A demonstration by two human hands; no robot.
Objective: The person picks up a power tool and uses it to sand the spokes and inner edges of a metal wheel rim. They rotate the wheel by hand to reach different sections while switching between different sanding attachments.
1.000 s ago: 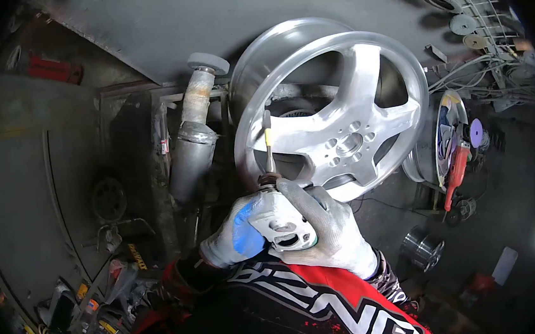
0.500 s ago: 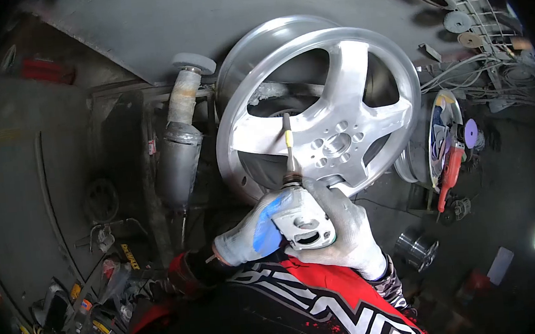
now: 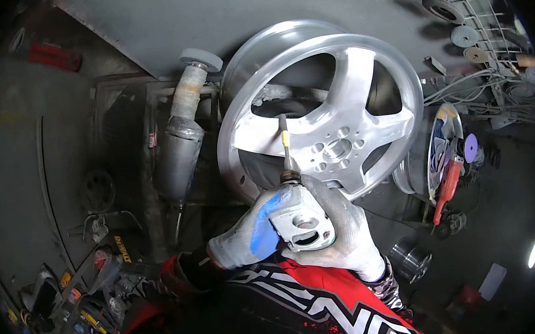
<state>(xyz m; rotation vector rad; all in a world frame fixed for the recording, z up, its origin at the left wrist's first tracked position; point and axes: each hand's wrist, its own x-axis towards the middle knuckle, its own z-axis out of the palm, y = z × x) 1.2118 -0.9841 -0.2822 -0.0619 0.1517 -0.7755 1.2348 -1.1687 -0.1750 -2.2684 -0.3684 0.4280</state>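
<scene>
Both my gloved hands are closed around a die grinder [image 3: 302, 217] with a pale, dusty body. My left hand [image 3: 243, 234], in a white and blue glove, grips its left side. Around the right side and the rear of the body wraps my right hand [image 3: 351, 231], in a white glove. A long thin shaft with a yellow band runs forward from the tool to a dark narrow tip [image 3: 283, 125]. That tip overlaps the left spoke of a shiny five-spoke alloy wheel [image 3: 352, 105], near the spoke's upper edge. The wheel leans tilted before me.
Left of the wheel stands a grey motor [image 3: 182, 152] with a round buffing wheel [image 3: 201, 59] on top. A red angle grinder [image 3: 448, 183] with a purple disc rests at right. Abrasive discs [image 3: 463, 36] hang on a wire rack. Cluttered tools [image 3: 89, 310] lie at lower left.
The camera view has shifted slightly, so the wheel and motor appear a little lower. The grinder tip has moved slightly left along the spoke. Both hands keep their grip.
</scene>
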